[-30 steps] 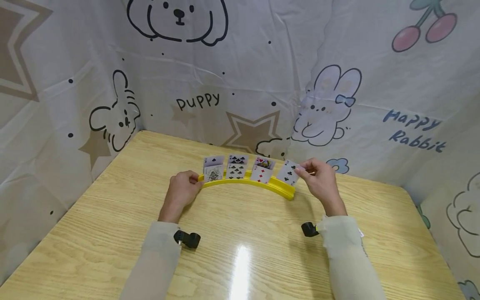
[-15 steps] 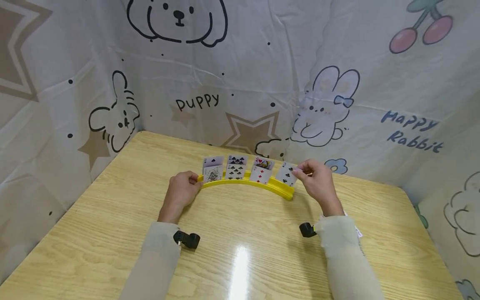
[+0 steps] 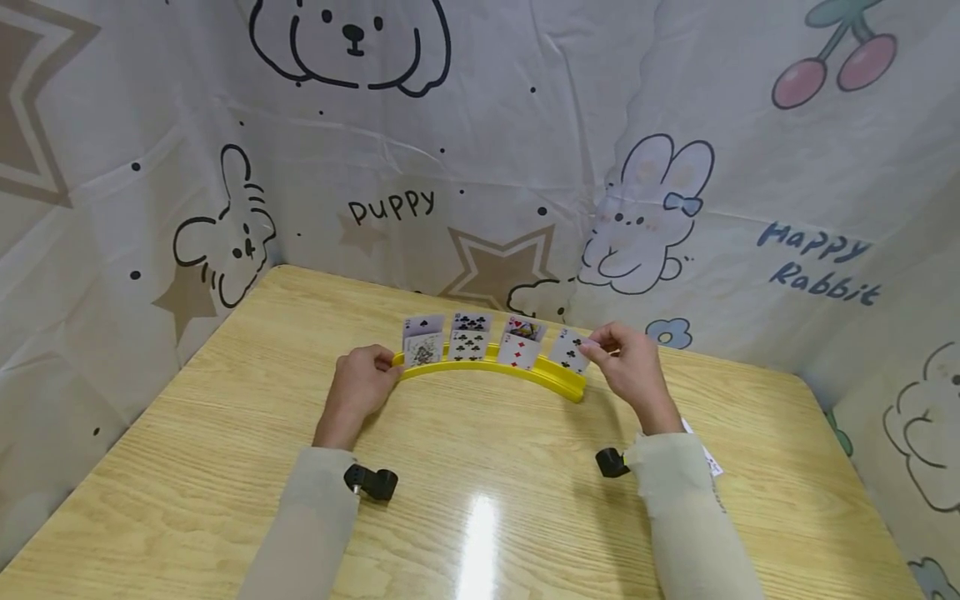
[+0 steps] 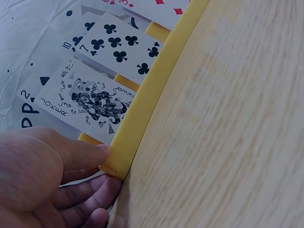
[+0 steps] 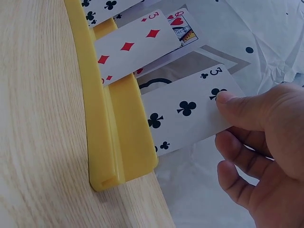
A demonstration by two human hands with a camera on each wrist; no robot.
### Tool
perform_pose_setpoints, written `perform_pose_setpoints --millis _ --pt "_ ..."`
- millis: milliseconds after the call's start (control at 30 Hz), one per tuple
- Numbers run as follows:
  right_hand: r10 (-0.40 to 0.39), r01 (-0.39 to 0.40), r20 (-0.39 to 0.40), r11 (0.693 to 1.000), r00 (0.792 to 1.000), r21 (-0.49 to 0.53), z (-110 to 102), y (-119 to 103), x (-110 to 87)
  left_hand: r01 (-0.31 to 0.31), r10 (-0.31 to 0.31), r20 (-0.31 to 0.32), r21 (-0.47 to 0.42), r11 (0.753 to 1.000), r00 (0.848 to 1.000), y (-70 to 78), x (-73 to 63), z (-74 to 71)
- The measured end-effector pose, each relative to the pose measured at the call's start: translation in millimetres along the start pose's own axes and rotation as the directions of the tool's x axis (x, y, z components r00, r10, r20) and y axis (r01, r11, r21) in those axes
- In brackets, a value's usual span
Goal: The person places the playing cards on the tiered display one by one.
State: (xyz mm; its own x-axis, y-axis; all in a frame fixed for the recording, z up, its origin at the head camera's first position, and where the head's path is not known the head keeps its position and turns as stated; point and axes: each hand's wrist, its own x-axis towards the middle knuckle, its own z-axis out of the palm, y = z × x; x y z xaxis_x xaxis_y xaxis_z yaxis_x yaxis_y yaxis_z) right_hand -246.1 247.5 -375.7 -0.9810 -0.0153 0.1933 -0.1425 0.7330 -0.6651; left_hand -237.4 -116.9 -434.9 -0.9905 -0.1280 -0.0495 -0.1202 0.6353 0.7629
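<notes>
A curved yellow card holder (image 3: 491, 364) stands on the table with playing cards upright in two rows. My left hand (image 3: 362, 383) pinches its left end, thumb on the front, beside the joker (image 4: 95, 102). My right hand (image 3: 632, 371) pinches the three of clubs (image 5: 186, 108) by its upper right corner, thumb on its face. That card's lower edge is at the back slot of the holder's right end. The seven of clubs (image 4: 116, 45) and three of diamonds (image 5: 127, 46) stand in the front row. Behind the latter shows a red queen (image 5: 183, 28).
Part of a white card (image 3: 705, 450) lies on the wooden table (image 3: 480, 450) beside my right sleeve, which hides the rest. A printed cloth (image 3: 480, 150) hangs behind the table. A black wrist camera (image 3: 611, 462) sticks out from my right cuff.
My right hand has shifted slightly left and down with the three of clubs. More of the white card by my right sleeve shows. My left hand keeps its hold on the card holder.
</notes>
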Motion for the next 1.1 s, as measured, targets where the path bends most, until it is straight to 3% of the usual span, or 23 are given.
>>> perform_pose_setpoints --millis 533,1100 --pt "0.007 -0.009 0.066 1.000 0.998 0.030 -5.1 4.8 -3.4 0.009 -0.009 0.007 -0.004 1.000 1.000 2.7 -1.5 -1.5" --pt "0.044 -0.038 0.112 0.998 0.993 -0.055 -32.7 16.5 -20.2 0.000 0.000 0.016 -0.004 1.000 1.000 2.8 -1.0 -2.1"
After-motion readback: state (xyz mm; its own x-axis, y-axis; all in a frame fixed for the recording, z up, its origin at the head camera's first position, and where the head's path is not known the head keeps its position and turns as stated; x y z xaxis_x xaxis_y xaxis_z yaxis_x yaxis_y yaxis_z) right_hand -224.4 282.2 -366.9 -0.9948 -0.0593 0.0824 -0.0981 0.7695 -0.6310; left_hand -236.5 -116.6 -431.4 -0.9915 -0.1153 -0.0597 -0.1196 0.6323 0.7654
